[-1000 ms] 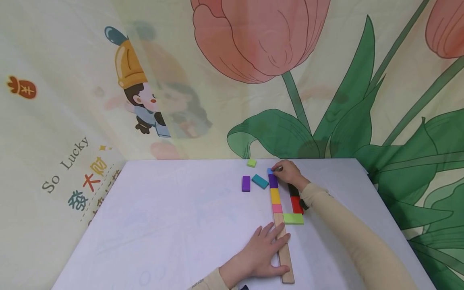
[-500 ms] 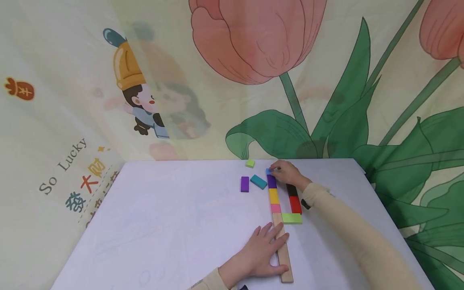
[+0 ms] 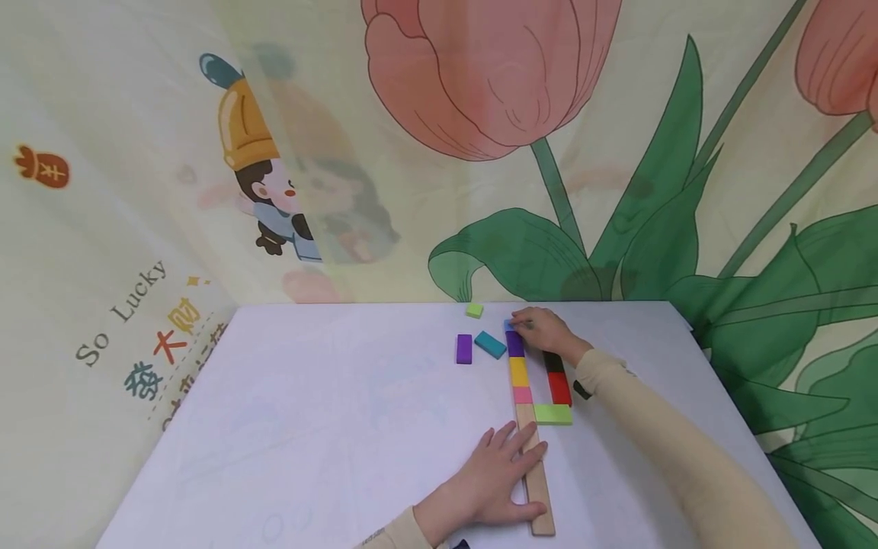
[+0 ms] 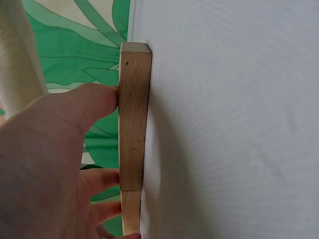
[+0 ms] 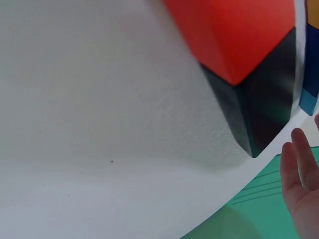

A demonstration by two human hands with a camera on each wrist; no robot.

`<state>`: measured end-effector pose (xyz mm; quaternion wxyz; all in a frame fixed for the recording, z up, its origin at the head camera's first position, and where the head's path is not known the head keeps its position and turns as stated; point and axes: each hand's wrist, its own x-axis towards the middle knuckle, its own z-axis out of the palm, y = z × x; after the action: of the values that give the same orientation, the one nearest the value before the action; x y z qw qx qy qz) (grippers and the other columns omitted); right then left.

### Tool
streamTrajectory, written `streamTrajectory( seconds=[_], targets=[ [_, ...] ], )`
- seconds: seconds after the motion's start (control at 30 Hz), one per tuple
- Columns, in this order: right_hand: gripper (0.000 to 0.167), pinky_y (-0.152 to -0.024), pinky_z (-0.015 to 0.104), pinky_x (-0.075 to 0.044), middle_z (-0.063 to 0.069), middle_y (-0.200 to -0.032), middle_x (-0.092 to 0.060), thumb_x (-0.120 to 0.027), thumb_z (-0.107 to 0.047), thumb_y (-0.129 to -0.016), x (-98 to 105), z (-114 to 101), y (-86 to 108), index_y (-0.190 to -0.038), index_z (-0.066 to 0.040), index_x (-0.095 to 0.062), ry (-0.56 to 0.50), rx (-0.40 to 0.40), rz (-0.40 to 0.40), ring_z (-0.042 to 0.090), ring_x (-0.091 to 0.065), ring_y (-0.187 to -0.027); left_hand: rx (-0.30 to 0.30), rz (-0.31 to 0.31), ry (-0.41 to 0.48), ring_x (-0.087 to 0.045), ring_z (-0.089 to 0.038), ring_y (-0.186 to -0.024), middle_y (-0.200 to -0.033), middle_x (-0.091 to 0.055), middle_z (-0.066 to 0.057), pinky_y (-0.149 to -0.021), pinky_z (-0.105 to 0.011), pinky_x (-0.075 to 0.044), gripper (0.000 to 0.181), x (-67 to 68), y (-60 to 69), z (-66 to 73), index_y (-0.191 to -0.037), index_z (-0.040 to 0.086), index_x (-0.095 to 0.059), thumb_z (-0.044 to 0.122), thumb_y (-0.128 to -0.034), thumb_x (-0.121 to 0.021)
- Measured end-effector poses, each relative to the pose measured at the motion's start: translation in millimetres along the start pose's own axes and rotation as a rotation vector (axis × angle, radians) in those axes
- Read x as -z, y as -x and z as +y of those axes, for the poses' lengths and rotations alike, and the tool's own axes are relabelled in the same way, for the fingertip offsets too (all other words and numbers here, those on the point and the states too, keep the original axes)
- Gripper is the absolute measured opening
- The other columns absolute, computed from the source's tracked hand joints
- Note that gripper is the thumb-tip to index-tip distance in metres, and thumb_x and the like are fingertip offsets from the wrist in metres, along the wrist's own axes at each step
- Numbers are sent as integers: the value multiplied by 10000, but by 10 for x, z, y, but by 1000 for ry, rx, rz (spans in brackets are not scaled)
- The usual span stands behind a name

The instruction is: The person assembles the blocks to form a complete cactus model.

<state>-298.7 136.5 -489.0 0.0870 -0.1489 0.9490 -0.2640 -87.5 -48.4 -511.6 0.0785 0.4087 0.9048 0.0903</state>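
Note:
My left hand (image 3: 497, 473) rests, fingers spread, on a strip of plain wooden blocks (image 3: 542, 520). In the left wrist view the thumb and fingertips touch the side of the wooden blocks (image 4: 134, 114). From their far end the row continues with a pink block (image 3: 523, 395), a yellow block (image 3: 519, 372), a dark purple block (image 3: 515, 345) and a light blue block (image 3: 508, 325). At the far end my right hand (image 3: 545, 329) pinches the light blue block between thumb and forefinger. The right wrist view shows only some fingers (image 5: 299, 164), fairly straight.
Beside the row lie a light green block (image 3: 552, 414), a red block (image 3: 559, 389) and a black block (image 3: 552, 361). Loose blocks left of it are purple (image 3: 464, 348), teal (image 3: 490, 345) and light green (image 3: 474, 310). A printed curtain (image 3: 384, 191) stands behind the white table (image 3: 329, 412).
My right hand stays by the light blue block and has shifted only slightly. The left hand and the other blocks keep their places; the head view moves a little.

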Motion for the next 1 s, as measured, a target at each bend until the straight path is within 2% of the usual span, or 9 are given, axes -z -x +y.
streamTrajectory(
  seconds=[0.17,0.33,0.7,0.87,1.0],
  targets=[
    [276,-1097,534,-382,161,-1370,-583,-551,-135,-960,-17,18,3,-1181,-62,-699,43,12,-13,374,-478,-1328,6,3,12,-303,-279,-1458,-1628,-210,-3,-1094,-499,-389,758,6,3,18,-1525,274,-302,684,-899,-427],
    [274,-1086,525,-398,150,-1358,-597,-552,-133,-956,-26,29,-12,-1173,-67,-705,79,16,10,366,-496,-1314,12,-9,17,-294,-270,-1462,-1631,-202,7,-1100,-497,-383,759,23,-4,21,-1527,282,-295,687,-899,-426],
    [272,-1092,521,-394,158,-1361,-593,-555,-128,-954,-26,30,9,-1172,-59,-703,62,17,15,367,-494,-1319,9,-16,8,-293,-270,-1462,-1631,-200,5,-1105,-497,-379,761,23,-12,14,-1529,282,-289,690,-900,-419],
    [322,-1099,541,-378,174,-1405,-548,-551,-163,-958,-13,47,32,-1245,-62,-658,61,11,10,383,-454,-1348,6,-12,-3,-291,-272,-1462,-1630,-201,-1,-1104,-499,-379,761,22,-2,16,-1530,280,-287,692,-902,-410],
    [349,-1087,551,-388,181,-1424,-520,-582,-213,-947,51,98,117,-1259,-70,-648,127,29,12,387,-447,-1347,4,-6,-18,-295,-275,-1461,-1631,-199,-5,-1102,-500,-382,765,17,0,18,-1532,280,-283,700,-902,-397]
  ],
)
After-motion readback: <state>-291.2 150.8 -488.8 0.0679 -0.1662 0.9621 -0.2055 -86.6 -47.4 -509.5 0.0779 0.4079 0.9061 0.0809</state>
